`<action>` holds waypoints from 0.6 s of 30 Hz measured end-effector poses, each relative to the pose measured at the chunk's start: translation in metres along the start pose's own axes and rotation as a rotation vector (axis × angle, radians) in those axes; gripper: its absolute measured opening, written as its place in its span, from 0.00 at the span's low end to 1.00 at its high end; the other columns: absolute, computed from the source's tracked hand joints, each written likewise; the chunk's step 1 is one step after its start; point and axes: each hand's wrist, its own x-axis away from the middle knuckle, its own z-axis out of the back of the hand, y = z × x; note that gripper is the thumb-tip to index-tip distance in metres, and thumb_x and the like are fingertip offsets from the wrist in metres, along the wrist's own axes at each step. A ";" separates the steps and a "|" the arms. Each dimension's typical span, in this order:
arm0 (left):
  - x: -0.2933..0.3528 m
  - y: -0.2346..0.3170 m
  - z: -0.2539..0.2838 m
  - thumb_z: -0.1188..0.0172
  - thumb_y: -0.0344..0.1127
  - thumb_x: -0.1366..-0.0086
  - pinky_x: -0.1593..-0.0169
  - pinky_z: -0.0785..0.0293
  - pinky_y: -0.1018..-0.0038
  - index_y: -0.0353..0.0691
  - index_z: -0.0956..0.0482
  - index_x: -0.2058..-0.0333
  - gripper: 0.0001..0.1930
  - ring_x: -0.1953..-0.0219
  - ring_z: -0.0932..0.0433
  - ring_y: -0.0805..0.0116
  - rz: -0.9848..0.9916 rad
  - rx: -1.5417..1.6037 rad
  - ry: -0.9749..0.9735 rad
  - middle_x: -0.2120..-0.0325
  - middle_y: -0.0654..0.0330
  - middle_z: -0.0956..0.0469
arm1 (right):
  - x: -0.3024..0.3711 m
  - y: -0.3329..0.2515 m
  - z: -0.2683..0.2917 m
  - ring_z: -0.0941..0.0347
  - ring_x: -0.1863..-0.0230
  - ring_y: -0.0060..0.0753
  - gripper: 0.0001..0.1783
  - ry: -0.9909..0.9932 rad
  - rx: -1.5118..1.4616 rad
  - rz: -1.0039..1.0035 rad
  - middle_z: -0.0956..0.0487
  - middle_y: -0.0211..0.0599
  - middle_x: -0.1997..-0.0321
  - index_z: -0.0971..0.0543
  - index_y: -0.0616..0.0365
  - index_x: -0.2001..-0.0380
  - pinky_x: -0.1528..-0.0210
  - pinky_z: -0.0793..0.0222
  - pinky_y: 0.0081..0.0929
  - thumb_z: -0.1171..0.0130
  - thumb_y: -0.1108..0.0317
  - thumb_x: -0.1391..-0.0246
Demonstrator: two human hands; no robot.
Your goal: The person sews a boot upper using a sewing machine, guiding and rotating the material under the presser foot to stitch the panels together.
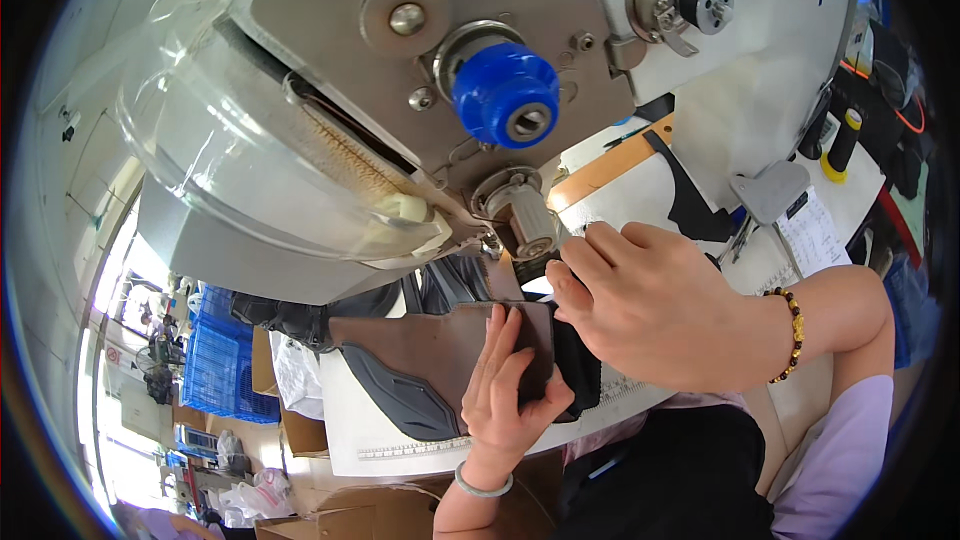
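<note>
My left hand (507, 405) lies with its fingers stretched out on a brown sheet-like workpiece (415, 345), pressing near its right end. A dark grey moulded panel (398, 395) is joined to or lies against the brown piece at its lower left. Black material (575, 370) shows to the right of my left hand. Above, my right hand (660, 305) is closed beside the silver roller-shaped part (530, 225) under the head of a sewing machine (330, 20). Its fingertips are turned away, so whatever they pinch is hidden.
A blue knob (505, 95) juts from the machine head, with a clear plastic guard (200, 130) at left. A white table edge with a ruler strip (410, 450) runs below the work. At right lie a paper note (812, 230) and a thread spool (843, 145). Blue crates (225, 355) stand left.
</note>
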 end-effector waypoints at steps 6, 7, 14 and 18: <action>0.000 -0.002 0.001 0.41 0.30 0.51 0.54 0.25 0.58 0.31 0.31 0.65 0.15 0.53 0.27 0.43 -0.088 -0.043 -0.005 0.59 0.42 0.25 | -0.010 -0.001 0.008 0.35 0.72 0.25 0.12 -0.036 0.016 -0.007 0.36 0.28 0.79 0.27 0.62 0.81 0.76 0.39 0.20 0.39 0.64 0.64; -0.001 -0.002 0.001 0.41 0.30 0.51 0.54 0.25 0.58 0.31 0.31 0.65 0.15 0.53 0.27 0.43 -0.100 -0.041 -0.010 0.60 0.42 0.25 | -0.010 -0.001 0.010 0.35 0.72 0.25 0.13 -0.072 0.026 -0.015 0.36 0.28 0.79 0.27 0.61 0.80 0.76 0.39 0.20 0.38 0.63 0.64; -0.003 0.001 0.004 0.41 0.27 0.55 0.54 0.24 0.62 0.29 0.27 0.68 0.12 0.56 0.24 0.46 -0.101 -0.045 0.022 0.63 0.45 0.22 | -0.014 -0.004 0.015 0.35 0.72 0.26 0.13 -0.122 0.034 0.005 0.35 0.28 0.78 0.26 0.62 0.77 0.74 0.38 0.21 0.38 0.63 0.63; -0.003 0.000 0.006 0.42 0.27 0.53 0.53 0.25 0.58 0.29 0.29 0.69 0.12 0.55 0.25 0.45 -0.101 -0.036 0.002 0.62 0.43 0.24 | -0.016 -0.001 0.014 0.33 0.72 0.27 0.13 -0.096 0.035 0.022 0.33 0.29 0.76 0.26 0.61 0.77 0.75 0.38 0.23 0.38 0.63 0.63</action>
